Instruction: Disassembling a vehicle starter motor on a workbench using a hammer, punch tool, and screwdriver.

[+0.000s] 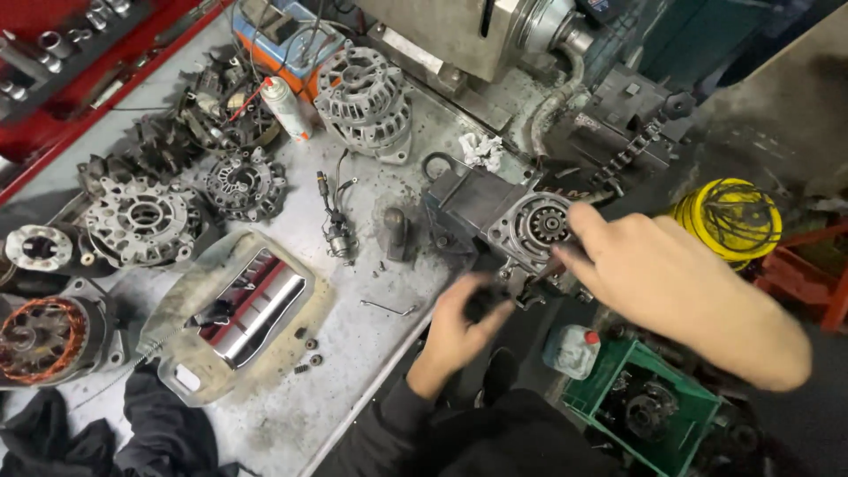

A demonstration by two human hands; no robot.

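Observation:
A grey starter motor point(508, 221) with a small toothed pinion at its front lies at the bench's right edge. My right hand point(658, 278) reaches in from the right, its thumb and fingers touching the motor's front housing beside the pinion. My left hand point(464, 322) is below the motor at the bench edge, blurred, its fingers curled around a small dark part I cannot identify. My dark sleeve shows below it.
On the grey bench point(371, 344) lie several alternator housings point(364, 97), a copper-wound stator point(40, 340), a spray can point(284, 108), a chrome tray point(252, 305), loose screws and a dark rag. A red tool drawer is upper left. A green crate point(654, 411), plastic jug and yellow spool sit right.

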